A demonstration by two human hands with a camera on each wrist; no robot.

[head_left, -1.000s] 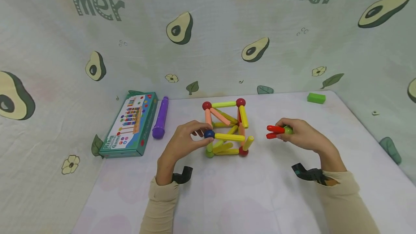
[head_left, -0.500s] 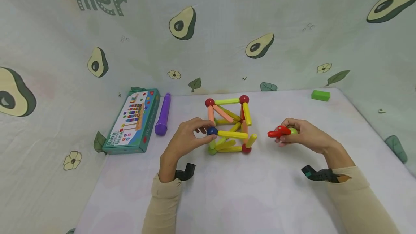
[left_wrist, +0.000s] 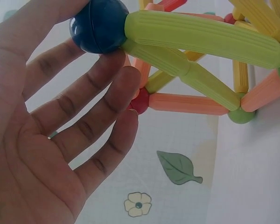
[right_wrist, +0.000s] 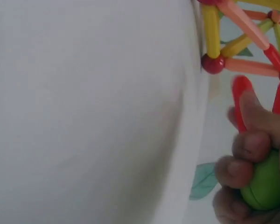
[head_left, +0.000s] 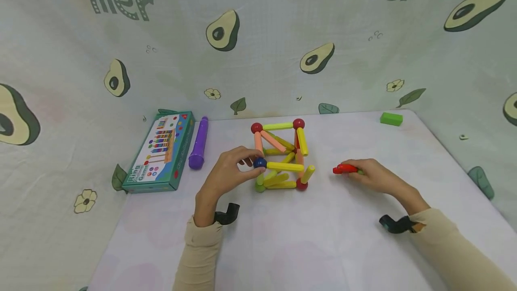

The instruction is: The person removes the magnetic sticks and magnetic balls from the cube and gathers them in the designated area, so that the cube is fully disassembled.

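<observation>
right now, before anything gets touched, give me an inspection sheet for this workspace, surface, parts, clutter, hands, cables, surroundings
surface: pale table with faint pinkish patches
job's things: frame of coloured sticks and balls, standing on the table; blue ball at its near left, raised above the table; red stick and green ball apart from the frame
clutter: printed box and purple tube side by side at left; green block at far right
grippers: left hand pinches the blue ball; right hand holds the green ball and red stick
cables: nothing seen
surroundings: cloth printed with avocados, leaves and flowers behind the table
</observation>
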